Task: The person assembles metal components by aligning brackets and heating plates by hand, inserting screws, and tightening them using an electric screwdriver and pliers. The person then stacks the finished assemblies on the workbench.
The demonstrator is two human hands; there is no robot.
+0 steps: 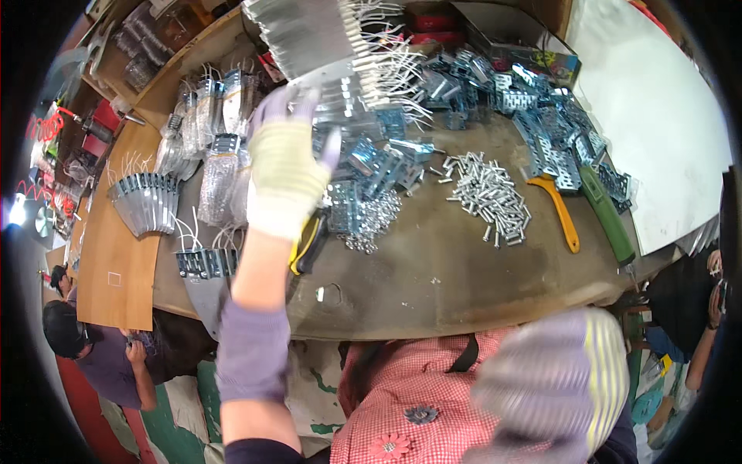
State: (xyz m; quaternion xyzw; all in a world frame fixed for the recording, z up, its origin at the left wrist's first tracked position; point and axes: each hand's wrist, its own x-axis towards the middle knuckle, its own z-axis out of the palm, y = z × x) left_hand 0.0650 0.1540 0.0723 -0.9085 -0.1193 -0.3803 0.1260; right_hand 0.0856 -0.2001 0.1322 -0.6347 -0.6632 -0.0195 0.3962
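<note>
The left hand [290, 158], in a pale glove with purple fingertips, reaches over the worktop [417, 286] toward its far edge, its thumb standing apart from the blurred fingers; its palm is hidden, so whether it grips anything cannot be told. The fingers lie in line with the lower end of the stack of grey metal plates [305, 39], trimmed with white wires along the right side, at the middle of the far edge; contact is unclear. The right hand [553, 387], also gloved and heavily blurred, is in front of the near edge, over the red checked apron [386, 402]; how far it is open, and any hold, cannot be made out. Just beside the left wrist lie the yellow-and-black pliers [311, 243], with a heap of small silver fasteners [375, 224] to their right. A pile of silver screws or rivets [491, 197] sits right of centre. Bluish metal brackets [545, 147] spread along the far edge toward the right edge, near a yellow-handled tool [563, 216] and a green-handled tool [607, 213]. Toward the left edge are bubble-wrapped bundles [218, 189] and a fan of wired grey plates [147, 209]; a tapered grey stack [205, 294] overhangs the near edge.
</note>
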